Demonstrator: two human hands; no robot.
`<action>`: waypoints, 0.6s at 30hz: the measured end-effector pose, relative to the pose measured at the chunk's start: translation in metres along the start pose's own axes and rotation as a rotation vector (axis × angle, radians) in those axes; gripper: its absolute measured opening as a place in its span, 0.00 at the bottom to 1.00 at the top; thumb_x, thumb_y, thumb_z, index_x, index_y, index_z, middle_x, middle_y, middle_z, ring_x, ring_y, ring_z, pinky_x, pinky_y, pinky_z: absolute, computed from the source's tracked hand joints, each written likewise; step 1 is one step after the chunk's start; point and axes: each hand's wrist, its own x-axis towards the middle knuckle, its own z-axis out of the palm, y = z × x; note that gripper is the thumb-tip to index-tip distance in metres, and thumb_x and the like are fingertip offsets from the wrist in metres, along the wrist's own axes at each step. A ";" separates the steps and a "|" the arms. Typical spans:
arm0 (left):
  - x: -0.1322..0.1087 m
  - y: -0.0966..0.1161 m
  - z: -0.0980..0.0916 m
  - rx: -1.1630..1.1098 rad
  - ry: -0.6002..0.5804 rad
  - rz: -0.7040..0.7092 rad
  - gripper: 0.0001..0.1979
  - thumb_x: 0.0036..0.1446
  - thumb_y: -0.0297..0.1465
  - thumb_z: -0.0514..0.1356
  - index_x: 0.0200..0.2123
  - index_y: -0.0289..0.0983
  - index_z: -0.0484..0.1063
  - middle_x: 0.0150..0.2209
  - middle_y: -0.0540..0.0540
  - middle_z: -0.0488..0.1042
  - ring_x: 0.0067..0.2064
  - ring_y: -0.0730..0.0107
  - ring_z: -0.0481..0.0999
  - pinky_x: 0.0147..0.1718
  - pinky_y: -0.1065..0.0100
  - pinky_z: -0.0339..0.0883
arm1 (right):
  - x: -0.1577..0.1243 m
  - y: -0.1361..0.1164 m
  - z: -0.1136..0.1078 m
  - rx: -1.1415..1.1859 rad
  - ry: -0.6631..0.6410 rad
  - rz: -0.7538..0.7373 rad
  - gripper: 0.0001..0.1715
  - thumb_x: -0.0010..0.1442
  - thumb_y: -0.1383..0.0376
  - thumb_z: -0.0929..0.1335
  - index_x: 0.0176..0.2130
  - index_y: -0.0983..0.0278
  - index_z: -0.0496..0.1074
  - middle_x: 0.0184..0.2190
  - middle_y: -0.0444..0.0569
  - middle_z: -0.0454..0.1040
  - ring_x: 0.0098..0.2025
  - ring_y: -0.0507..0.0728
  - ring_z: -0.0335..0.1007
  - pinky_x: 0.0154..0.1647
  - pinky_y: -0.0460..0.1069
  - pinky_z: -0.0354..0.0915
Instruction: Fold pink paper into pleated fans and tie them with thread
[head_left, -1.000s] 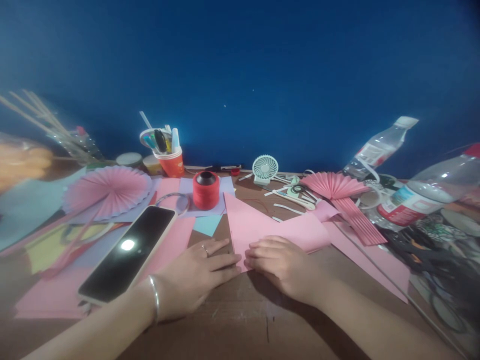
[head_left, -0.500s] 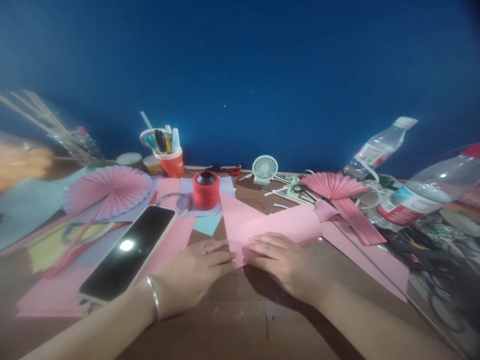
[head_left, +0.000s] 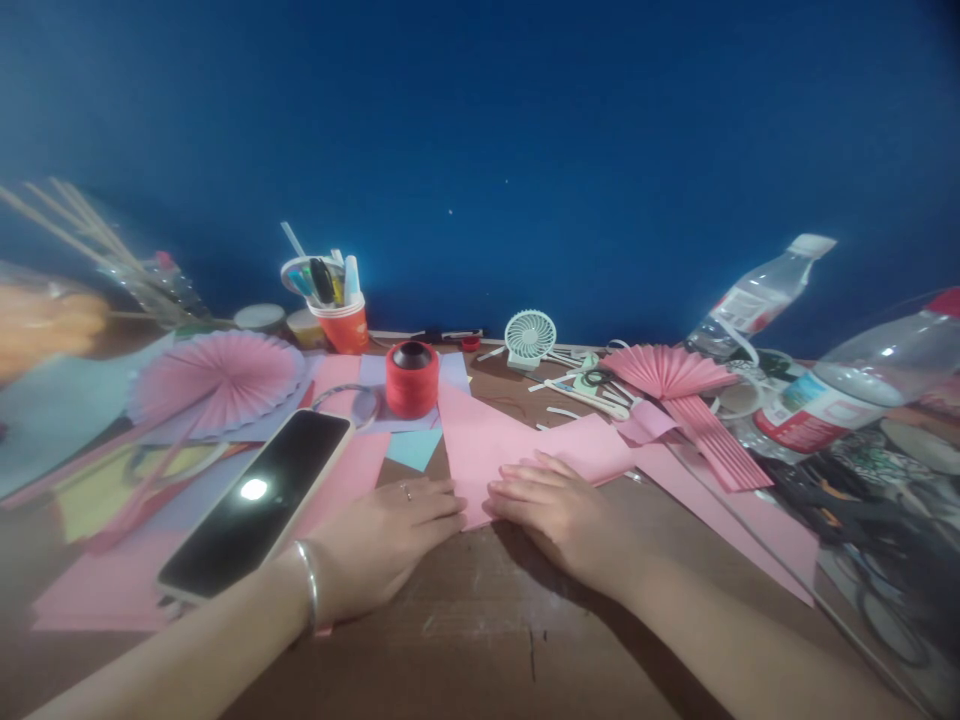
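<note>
Both hands have slid slightly away, and the pink paper sheet (head_left: 487, 445) has shifted left. The left hand (head_left: 382, 535) and right hand (head_left: 559, 510) lie flat and open, gripping nothing, pressing the sheet's near edge onto the bench (head_left: 480, 640), in front of the red thread spool (head_left: 411, 380).

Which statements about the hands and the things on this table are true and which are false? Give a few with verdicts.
1. The left hand and right hand lie flat and open, fingers at the pink sheet. True.
2. The phone lies to the right of the right hand. False: it lies to the left of the left hand.
3. The red thread spool stands behind the pink sheet, apart from both hands. True.
4. The orange cup is empty. False: it holds pens.
5. A bracelet circles the left wrist. True.
</note>
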 end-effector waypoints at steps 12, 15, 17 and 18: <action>0.003 0.002 -0.004 0.040 -0.040 0.021 0.29 0.49 0.19 0.49 0.56 0.39 0.57 0.55 0.47 0.62 0.57 0.60 0.56 0.55 0.57 0.54 | 0.001 0.001 0.000 0.004 -0.020 -0.005 0.17 0.62 0.68 0.58 0.48 0.57 0.67 0.50 0.42 0.68 0.54 0.54 0.58 0.55 0.56 0.50; 0.005 0.006 -0.007 0.020 0.000 -0.001 0.26 0.50 0.20 0.50 0.53 0.40 0.60 0.53 0.47 0.65 0.56 0.62 0.59 0.53 0.57 0.56 | 0.000 0.001 0.000 -0.027 -0.006 -0.029 0.17 0.62 0.67 0.58 0.49 0.57 0.66 0.50 0.44 0.67 0.55 0.55 0.57 0.55 0.57 0.50; 0.006 0.008 -0.009 0.013 0.019 -0.015 0.25 0.50 0.21 0.50 0.52 0.40 0.61 0.52 0.47 0.65 0.55 0.62 0.60 0.53 0.58 0.57 | 0.000 0.000 -0.001 -0.056 0.002 -0.074 0.17 0.62 0.67 0.58 0.50 0.57 0.65 0.51 0.45 0.66 0.55 0.56 0.55 0.56 0.57 0.50; 0.007 0.009 -0.009 0.012 0.025 -0.018 0.25 0.50 0.21 0.50 0.52 0.39 0.61 0.53 0.47 0.65 0.55 0.62 0.60 0.52 0.58 0.57 | 0.000 -0.001 -0.001 -0.068 -0.001 -0.097 0.18 0.61 0.67 0.59 0.50 0.56 0.65 0.51 0.45 0.66 0.56 0.56 0.55 0.56 0.58 0.49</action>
